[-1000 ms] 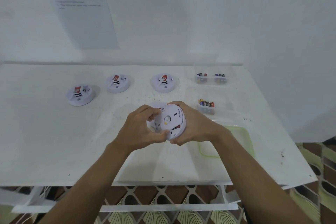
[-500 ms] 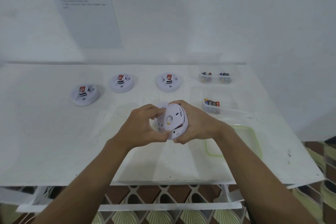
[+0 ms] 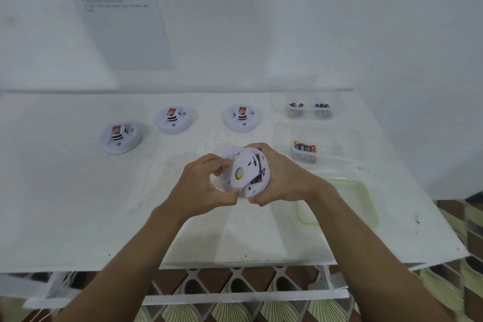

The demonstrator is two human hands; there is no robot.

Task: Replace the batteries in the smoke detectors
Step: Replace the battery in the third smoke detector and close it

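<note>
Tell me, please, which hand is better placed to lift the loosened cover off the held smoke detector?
Left, probably. The left hand pinches the cover at its edge, while the right hand cups the smoke detector body from behind, steadying it.

At the centre of the frame you held a white smoke detector (image 3: 247, 174) tilted above the surface (image 3: 65, 204). Your right grip (image 3: 282, 178) curled round its body while your left grip (image 3: 206, 185) pinched its round cover (image 3: 239, 172), which sat offset from the body. Left detector (image 3: 120, 137), middle detector (image 3: 173, 120) and right detector (image 3: 242, 117) rested behind. Toward the right stood a near battery tub (image 3: 304, 152), a far battery tub (image 3: 309, 110) and a green-rimmed lid (image 3: 366, 204). A printed sheet (image 3: 117, 15) hung upper left.
</note>
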